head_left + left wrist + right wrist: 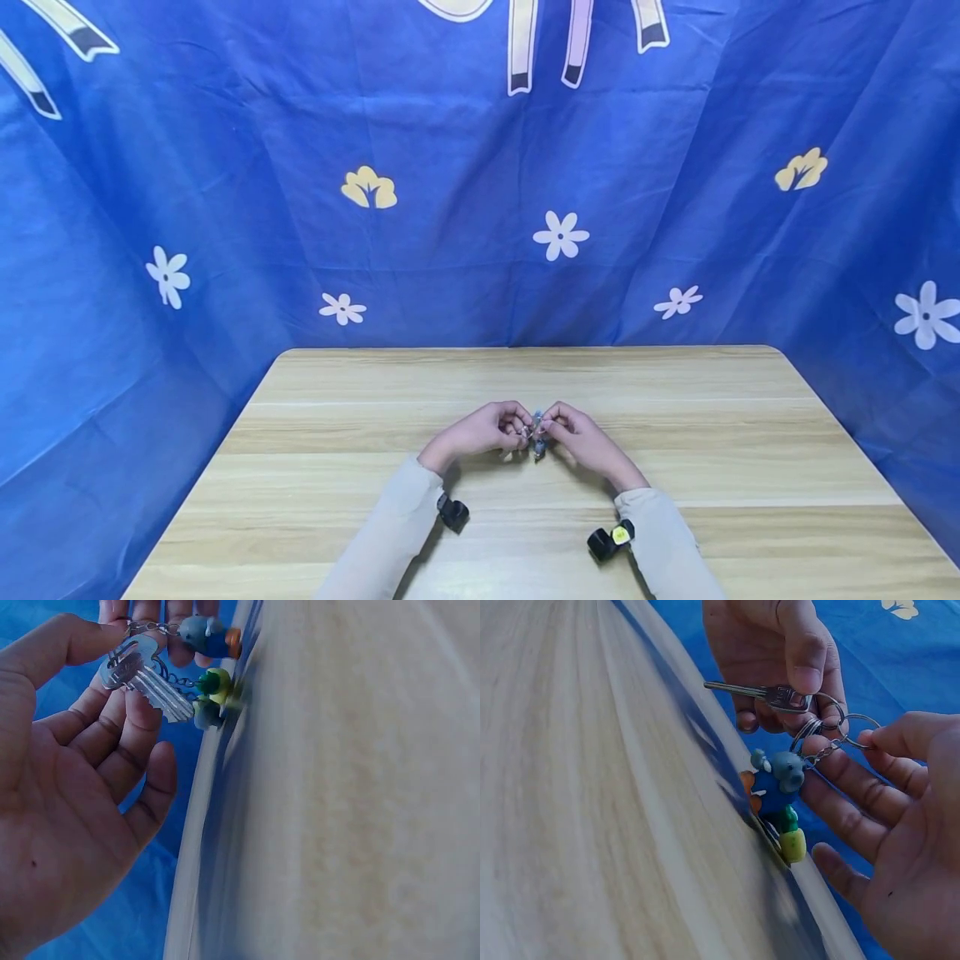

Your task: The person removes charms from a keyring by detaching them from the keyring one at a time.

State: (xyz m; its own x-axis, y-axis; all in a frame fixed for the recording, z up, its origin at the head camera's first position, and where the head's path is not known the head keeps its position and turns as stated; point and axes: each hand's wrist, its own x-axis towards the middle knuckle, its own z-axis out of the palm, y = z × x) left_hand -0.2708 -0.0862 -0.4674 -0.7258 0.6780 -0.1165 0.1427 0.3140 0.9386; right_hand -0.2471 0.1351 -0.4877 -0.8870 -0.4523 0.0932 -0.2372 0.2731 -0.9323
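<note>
The head view is bright, the cloth [450,250] palest at left, with soft shadows beside the sleeves [390,517] on the table [300,467]. Both wrist views are dimmer, shadow darkening the table's edge; the left one blurs the wood grain, while the key [161,694] glints.

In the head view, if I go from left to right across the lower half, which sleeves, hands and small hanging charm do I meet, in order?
Left sleeve → left hand → bluish charm → right hand → right sleeve.
</note>
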